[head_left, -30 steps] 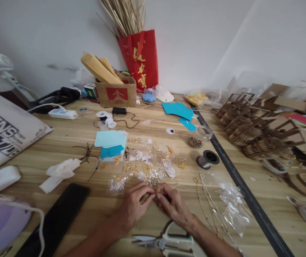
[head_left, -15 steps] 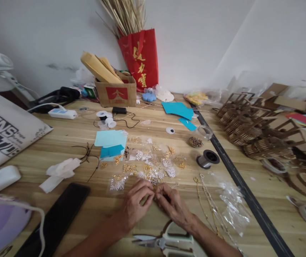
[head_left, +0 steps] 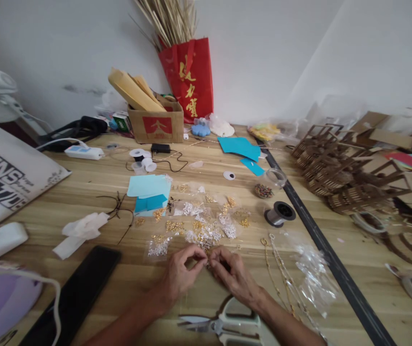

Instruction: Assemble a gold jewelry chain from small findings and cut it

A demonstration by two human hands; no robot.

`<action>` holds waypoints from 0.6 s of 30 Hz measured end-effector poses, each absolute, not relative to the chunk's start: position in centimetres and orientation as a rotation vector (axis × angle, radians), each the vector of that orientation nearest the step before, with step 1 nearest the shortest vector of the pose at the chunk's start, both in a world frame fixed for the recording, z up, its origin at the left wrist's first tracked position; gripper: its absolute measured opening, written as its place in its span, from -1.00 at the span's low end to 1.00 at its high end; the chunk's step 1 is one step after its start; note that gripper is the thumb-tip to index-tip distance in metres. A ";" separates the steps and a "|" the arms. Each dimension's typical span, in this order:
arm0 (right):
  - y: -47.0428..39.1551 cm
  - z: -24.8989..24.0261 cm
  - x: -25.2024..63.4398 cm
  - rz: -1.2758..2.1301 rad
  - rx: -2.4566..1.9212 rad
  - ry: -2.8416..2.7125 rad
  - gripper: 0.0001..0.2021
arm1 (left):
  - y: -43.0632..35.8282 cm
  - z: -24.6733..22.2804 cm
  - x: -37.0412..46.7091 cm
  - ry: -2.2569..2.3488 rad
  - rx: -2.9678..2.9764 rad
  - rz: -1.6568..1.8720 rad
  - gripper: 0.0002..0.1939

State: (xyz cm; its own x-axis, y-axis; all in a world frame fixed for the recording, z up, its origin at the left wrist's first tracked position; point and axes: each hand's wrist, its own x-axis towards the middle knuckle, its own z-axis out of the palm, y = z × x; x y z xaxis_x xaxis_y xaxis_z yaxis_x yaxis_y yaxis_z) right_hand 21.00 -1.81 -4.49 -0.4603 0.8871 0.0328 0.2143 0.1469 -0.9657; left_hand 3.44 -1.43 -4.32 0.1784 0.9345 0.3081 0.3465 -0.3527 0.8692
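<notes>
My left hand (head_left: 182,271) is closed in a pinch, thumb and forefinger meeting near the middle of the table. Close beside it, my right hand (head_left: 232,274) is pinched too, its fingertips almost touching the left ones. Whatever is between the fingertips is too small to make out. Just beyond them lie small bags of gold and silver jewellery findings (head_left: 206,233). Scissors (head_left: 220,324) with pale handles lie below the hands, partly under my right forearm. To the right, gold and silver chains (head_left: 281,269) stretch along the table.
Right of the findings stand a wire spool (head_left: 280,214) and a jar of beads (head_left: 265,190). A black phone (head_left: 78,288) and crumpled tissue (head_left: 81,233) lie left. Blue cards (head_left: 150,190), a cardboard box (head_left: 155,126) and a red bag (head_left: 193,81) are farther back. Brown wooden models (head_left: 346,178) crowd the right.
The left fingers have shifted slightly, with the forefinger arching and the gap to the thumb changing shape. My right hand stays nearly in place.
</notes>
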 end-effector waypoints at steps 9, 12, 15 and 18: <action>-1.7 -4.8 20.9 1.308 -1.070 -1.795 -0.83 | -1.4 -3.7 3.5 1.208 1.771 1.119 -0.90; -1.7 -4.8 20.9 1.306 -1.081 -1.797 -0.82 | -1.4 -3.8 3.5 1.192 1.795 1.139 -0.88; -1.7 -4.7 20.9 1.314 -1.082 -1.798 -0.82 | -1.3 -3.9 3.5 1.174 1.808 1.147 -0.87; -1.6 -4.6 20.9 1.299 -1.071 -1.805 -0.82 | -1.3 -4.1 3.5 1.165 1.807 1.153 -0.87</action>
State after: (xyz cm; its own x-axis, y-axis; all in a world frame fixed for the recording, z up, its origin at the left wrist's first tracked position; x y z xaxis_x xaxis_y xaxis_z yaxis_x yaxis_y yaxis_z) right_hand 20.88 -1.64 -4.65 -0.4460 0.8937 0.0493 0.2370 0.1710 -0.9563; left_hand 3.54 -1.35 -4.07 0.2036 0.9289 0.3093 0.3187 -0.3616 0.8762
